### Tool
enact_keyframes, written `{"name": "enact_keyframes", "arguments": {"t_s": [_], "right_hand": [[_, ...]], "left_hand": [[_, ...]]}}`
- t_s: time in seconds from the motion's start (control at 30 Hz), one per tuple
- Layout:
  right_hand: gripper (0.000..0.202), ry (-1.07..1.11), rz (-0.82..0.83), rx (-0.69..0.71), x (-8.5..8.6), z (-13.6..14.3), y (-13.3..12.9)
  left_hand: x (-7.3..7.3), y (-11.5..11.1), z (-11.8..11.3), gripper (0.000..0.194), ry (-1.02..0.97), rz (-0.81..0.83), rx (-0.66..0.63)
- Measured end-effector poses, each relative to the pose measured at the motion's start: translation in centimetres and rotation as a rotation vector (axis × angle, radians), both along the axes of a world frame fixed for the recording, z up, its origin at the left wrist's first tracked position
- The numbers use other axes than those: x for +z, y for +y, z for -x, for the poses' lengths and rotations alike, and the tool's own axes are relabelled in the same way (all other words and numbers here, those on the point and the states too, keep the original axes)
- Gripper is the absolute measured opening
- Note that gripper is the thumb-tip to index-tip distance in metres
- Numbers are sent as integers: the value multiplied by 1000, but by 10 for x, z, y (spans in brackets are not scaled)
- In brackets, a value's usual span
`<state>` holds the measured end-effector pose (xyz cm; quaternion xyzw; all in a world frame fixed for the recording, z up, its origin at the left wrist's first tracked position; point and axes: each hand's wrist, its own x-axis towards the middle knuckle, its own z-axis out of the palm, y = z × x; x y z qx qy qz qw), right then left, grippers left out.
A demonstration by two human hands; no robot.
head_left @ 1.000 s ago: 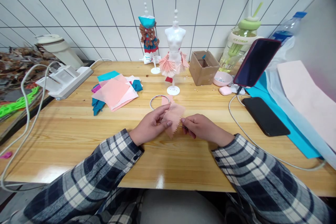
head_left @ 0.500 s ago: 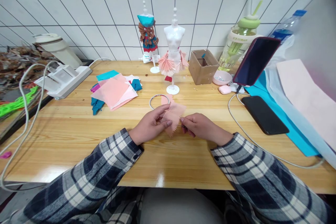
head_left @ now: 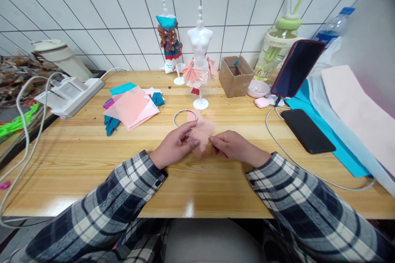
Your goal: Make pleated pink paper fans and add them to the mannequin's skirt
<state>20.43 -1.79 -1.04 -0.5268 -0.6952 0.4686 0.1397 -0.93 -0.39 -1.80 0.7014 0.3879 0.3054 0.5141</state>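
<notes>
My left hand point(head_left: 175, 144) pinches a thin piece of peach-pink fabric point(head_left: 203, 131) with a zigzag-cut lower right edge. Close against that jagged edge, my right hand point(head_left: 231, 146) is closed. A thin, needle-like thing point(head_left: 211, 146) shows between its fingertips and the fabric, too small to make out surely. Just behind the left fingers lies a silvery ring point(head_left: 176, 116) on the table, beside another pink scrap point(head_left: 194, 114). Beyond stands a small white dress-form mannequin point(head_left: 200, 41) with pleated pink fabric point(head_left: 193, 74) around its hips.
A dressed mannequin point(head_left: 168, 39) stands behind, near a cardboard box point(head_left: 236, 78) and a pink bowl point(head_left: 258, 88). Fabric pieces point(head_left: 129, 109) are piled left. At right are a phone point(head_left: 307, 130), a propped phone point(head_left: 298, 68), a cable and cloth sheets point(head_left: 358, 102). A power strip point(head_left: 74, 94) sits far left.
The view has shifted slightly, so everything sits a little further left. My right fingers have moved a little at the fabric's edge, and the thin needle-like thing shows more clearly.
</notes>
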Motion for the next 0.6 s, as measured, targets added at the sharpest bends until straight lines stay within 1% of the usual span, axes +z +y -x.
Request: {"name": "enact_keyframes", "arguments": {"t_s": [0.23,0.6], "right_hand": [[50,-11,-11,-7,0,0,1],[48,-39,-62,27,1,1,0]], "left_hand": [[-2,0,0,58,-40,11,-17],[-3,1,1,58,4,-15,0]]}}
